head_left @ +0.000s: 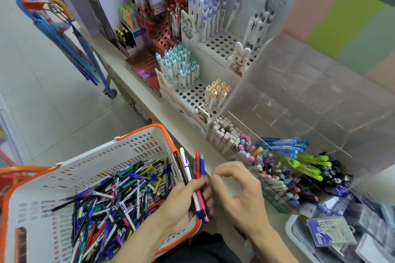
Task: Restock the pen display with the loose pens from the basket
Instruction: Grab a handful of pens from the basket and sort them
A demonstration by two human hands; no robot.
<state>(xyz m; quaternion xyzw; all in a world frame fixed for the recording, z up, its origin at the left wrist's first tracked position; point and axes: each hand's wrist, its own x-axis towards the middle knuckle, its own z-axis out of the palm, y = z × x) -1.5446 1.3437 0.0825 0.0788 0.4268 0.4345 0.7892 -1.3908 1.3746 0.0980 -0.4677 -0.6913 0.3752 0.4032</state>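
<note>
Several loose pens [197, 179] stand fanned in your left hand [181, 205], fingers curled round their lower barrels: a black one, a white one, a red one and a blue one show clearly, tips pointing up and away from you. Your right hand [237, 188] sits just beside them, its fingers curled with the fingertips at the bunch's right edge; motion blur hides whether it already pinches a pen, so I cannot tell its grip.

Under your left wrist, the white basket with orange rim [136, 134] holds a deep tangle of mixed pens [119, 196], so most of the restocking seems to lie ahead.

You look to be at the sorting step: picking one pen out of the handful to match it to a slot. Next, you will likely need to draw a single pen free without loosening the rest.

Beyond your right hand, the clear acrylic compartments [284, 164] hold pastel, blue, green and dark pens lying tilted. Farther along the shelf, the white perforated pen display [192, 96] has many open holes between its teal-capped pens [179, 66] and orange-capped pens [217, 94].
</note>
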